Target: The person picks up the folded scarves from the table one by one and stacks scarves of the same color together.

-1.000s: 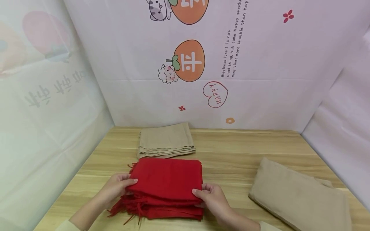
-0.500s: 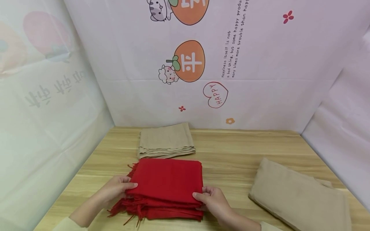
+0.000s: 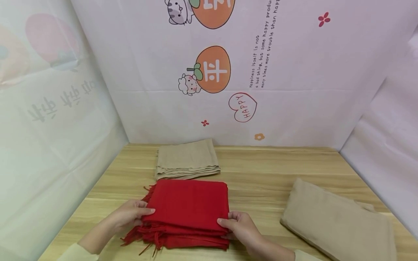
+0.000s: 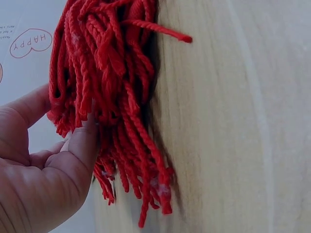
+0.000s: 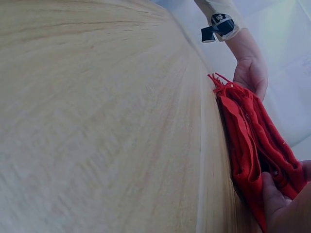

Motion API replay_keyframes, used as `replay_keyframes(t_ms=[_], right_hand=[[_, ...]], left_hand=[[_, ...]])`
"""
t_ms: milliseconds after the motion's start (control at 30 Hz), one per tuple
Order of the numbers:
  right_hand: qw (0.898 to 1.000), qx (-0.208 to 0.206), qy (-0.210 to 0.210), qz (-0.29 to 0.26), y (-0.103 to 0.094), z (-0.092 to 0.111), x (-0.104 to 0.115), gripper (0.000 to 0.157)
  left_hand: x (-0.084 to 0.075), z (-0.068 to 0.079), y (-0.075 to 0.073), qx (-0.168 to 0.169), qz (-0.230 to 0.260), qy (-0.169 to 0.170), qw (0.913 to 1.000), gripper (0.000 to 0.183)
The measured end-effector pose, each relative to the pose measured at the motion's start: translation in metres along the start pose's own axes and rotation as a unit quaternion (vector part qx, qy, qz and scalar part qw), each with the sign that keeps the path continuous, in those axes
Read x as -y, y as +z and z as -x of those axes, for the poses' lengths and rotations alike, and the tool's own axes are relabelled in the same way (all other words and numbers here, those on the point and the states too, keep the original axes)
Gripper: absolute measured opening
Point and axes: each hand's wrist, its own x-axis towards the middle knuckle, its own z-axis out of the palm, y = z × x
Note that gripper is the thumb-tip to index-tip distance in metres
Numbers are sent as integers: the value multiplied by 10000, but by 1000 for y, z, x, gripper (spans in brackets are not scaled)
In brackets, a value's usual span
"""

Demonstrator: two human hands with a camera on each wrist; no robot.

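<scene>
A red fringed scarf point(image 3: 191, 203), folded into a thick rectangle, lies on the wooden table near its front. My left hand point(image 3: 128, 214) pinches the upper layers at the fringed left end, thumb on top and fingers underneath. In the left wrist view, twisted red tassels point(image 4: 131, 126) hang past the fingers of that hand point(image 4: 48, 170). At the right end, my right hand point(image 3: 243, 228) grips the folded edge, its thumb over the top. The right wrist view shows fingers of this hand point(image 5: 284, 204) tucked between the scarf's layers point(image 5: 252, 141).
Behind the scarf lies a small folded beige cloth point(image 3: 187, 156), close to its back edge. A larger folded beige cloth point(image 3: 339, 221) rests at the front right. White printed sheets point(image 3: 294, 72) wall the table point(image 3: 277, 163) at the back and both sides.
Both hands have shifted very slightly toward the front edge, still holding the scarf's ends. The scarf and the beige cloths stay nearly where they were.
</scene>
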Motion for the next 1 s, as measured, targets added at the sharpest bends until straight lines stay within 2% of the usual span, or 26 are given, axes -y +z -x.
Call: replay_keyframes(t_ms=[333,600,767,1000], right_hand=[[9997,178,79,-171,-2,1,2,29],[9989,393,161,-175,-5,2,6,31],[9987,436,254,-124,-7,3,7,30],[9979,541,355,-66,-13,5,8,28]], left_hand=[[-5,2,0,-13,-129,-143,9998,26],[-9,0,1,-218,-866,-185,9958,17],[-13,2,3,-483,-1386,-231,9889,21],[-18,2,3,-926,-2171,-219,9715,25]])
